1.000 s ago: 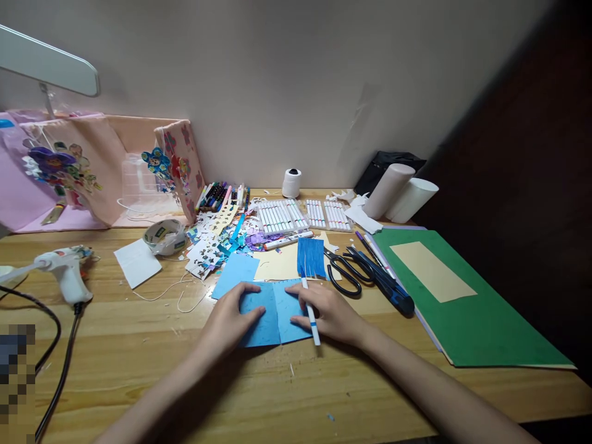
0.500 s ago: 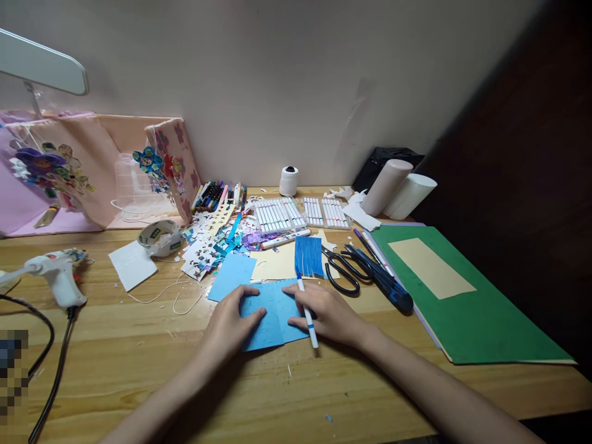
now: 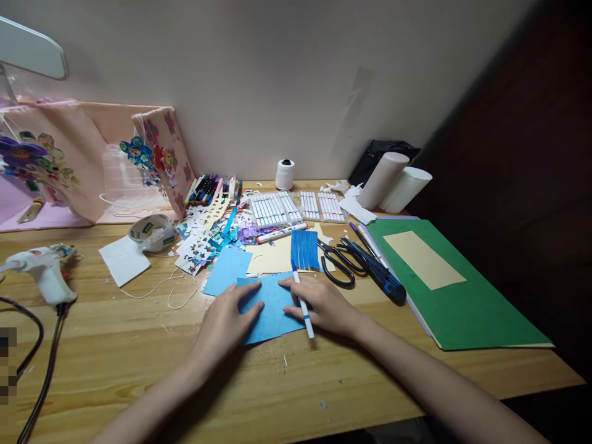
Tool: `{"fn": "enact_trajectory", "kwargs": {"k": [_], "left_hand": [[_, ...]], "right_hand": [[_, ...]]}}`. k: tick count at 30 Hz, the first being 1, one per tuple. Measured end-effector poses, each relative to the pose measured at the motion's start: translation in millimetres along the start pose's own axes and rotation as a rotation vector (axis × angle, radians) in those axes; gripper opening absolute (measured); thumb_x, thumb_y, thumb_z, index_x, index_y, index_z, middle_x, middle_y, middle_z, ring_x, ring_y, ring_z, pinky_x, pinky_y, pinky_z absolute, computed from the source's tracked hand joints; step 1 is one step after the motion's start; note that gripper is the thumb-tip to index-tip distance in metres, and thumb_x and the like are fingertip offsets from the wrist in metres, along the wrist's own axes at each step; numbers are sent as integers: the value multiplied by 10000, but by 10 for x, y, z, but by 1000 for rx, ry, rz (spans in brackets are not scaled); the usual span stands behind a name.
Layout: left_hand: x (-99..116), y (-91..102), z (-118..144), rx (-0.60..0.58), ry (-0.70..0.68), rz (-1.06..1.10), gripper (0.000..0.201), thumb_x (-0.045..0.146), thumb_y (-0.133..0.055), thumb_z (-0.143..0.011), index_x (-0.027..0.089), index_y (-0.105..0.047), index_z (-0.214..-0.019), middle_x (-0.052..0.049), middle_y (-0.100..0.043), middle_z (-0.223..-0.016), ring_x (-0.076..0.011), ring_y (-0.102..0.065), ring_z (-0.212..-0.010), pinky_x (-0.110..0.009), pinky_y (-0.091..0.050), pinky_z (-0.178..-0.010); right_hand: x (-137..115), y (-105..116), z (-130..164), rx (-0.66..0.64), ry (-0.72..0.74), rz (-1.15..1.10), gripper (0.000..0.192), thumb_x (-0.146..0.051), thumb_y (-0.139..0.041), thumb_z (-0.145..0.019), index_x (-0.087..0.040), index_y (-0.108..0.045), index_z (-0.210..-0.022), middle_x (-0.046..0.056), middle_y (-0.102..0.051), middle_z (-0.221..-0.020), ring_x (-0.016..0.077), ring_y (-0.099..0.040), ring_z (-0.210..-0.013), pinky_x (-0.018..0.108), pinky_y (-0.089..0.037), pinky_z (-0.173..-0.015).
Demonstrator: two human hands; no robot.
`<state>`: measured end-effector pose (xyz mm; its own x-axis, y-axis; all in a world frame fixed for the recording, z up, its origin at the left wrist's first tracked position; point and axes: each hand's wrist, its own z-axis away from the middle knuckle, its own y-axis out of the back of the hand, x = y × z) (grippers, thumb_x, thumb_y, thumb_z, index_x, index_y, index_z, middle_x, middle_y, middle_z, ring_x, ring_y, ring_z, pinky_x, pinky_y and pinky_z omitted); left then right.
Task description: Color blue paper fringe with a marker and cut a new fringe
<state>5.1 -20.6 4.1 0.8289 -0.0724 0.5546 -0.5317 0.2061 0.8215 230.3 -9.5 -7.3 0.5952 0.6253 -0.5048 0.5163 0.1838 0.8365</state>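
A light blue sheet of foam or paper [image 3: 266, 314] lies in front of me at the middle of the table. My left hand [image 3: 229, 314] rests on its left side, thumb and fingers spread apart. On the right side, my right hand [image 3: 326, 302] presses the sheet with thumb and forefinger while a white marker with a blue cap [image 3: 303, 305] is held slanting between its fingers. Just beyond lie another light blue piece [image 3: 227, 271], a darker blue fringed piece [image 3: 304, 250] and a cream sheet [image 3: 271, 256].
Black scissors [image 3: 340, 265] and a dark blue-black tool [image 3: 377, 271] lie right of my hands, beside a green sheet [image 3: 476, 308]. Paper scraps [image 3: 197, 240], marker sets [image 3: 272, 209] and a tape roll [image 3: 152, 233] stand behind. A corded glue gun [image 3: 46, 271] is at left.
The whole view has shifted a little, so things sit slightly further left and higher. Both hands stay on the blue sheet, whose middle crease shows less now; the marker remains in the right hand.
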Motion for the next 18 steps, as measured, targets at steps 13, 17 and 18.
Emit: {"fn": "enact_trajectory", "kwargs": {"k": [13, 17, 18], "left_hand": [[43, 21, 15, -44, 22, -30, 437, 410, -490, -823, 308, -568, -1241, -75, -650, -1153, -310, -545, -1137, -446, -436, -919], [46, 13, 16, -43, 24, -23, 449, 414, -484, -822, 293, -565, -1247, -85, -641, -1170, -315, -527, -1161, -445, -427, -934], [47, 14, 19, -43, 26, -22, 450, 412, -486, -820, 292, -566, -1246, -85, -639, -1177, -317, -525, -1164, -448, -425, -937]], "right_hand": [[-18, -3, -4, 10, -20, -57, 315, -305, -531, -889, -168, -559, -1171, 89, -673, -933, 227, -602, -930, 352, -475, -810], [-64, 41, -19, 26, -71, -182, 232, -303, -457, -931, -193, -580, -1094, 91, -651, -1083, 216, -590, -1025, 364, -446, -888], [-80, 65, -32, 33, -82, -231, 234, -308, -440, -939, -203, -571, -1102, 85, -645, -1100, 210, -587, -1034, 364, -439, -898]]}}
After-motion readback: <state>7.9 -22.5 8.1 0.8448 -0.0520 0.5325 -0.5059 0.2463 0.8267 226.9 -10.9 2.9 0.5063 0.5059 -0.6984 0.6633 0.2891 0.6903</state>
